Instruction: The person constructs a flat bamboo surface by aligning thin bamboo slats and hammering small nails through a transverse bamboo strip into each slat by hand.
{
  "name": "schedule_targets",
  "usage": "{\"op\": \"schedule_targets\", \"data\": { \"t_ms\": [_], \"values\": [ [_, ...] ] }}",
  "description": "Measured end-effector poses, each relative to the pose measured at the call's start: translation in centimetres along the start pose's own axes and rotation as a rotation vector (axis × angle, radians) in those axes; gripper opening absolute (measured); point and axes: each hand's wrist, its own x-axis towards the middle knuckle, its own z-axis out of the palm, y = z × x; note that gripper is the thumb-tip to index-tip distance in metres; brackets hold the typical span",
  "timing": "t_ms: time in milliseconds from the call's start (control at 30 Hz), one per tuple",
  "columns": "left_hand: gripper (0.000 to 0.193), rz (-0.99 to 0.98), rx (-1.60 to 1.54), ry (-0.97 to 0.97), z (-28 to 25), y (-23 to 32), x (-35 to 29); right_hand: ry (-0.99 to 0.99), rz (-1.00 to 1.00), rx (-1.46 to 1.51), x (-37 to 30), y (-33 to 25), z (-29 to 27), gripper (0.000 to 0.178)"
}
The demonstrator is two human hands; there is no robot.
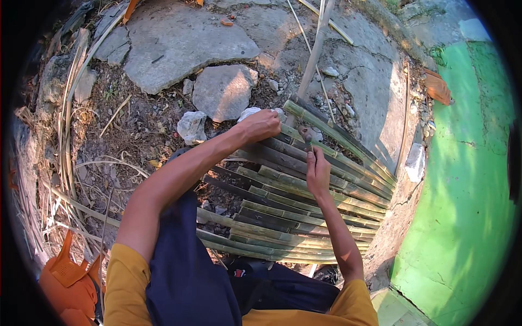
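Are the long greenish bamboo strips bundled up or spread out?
Spread out: the long greenish bamboo strips lie side by side, fanning wider toward the picture's left.

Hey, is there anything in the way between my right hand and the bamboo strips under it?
Only the small, hammer-like tool gripped in your right hand, its head over the bamboo strips. Nothing else visible stands between them.
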Motion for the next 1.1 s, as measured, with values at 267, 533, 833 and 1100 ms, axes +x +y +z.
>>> {"op": "schedule_targets", "data": {
  "t_ms": [267,533,833,1100],
  "values": [
    [0.028,-0.028,-0.078,0.034,0.3,0.0,0.3,-0.058,-0.327,-0.253,-0.4,2.5,0.0,0.026],
    [0.025,-0.07,-0.214,0.213,0.7,-0.6,-0.8,-0.283,-0.588,-0.474,1.5,1.6,-2.1,0.029],
    [0.013,-0.299,-0.477,0.157,0.5,-1.6,2.4,-0.043,0.735,1.168,-0.7,-3.1,-0.1,0.043],
    [0.02,-0.359,-0.529,0.154,0.9,-1.2,2.5,-0.519,0.818,0.75,-2.4,-1.9,-1.2,0.049]
  ]
}}
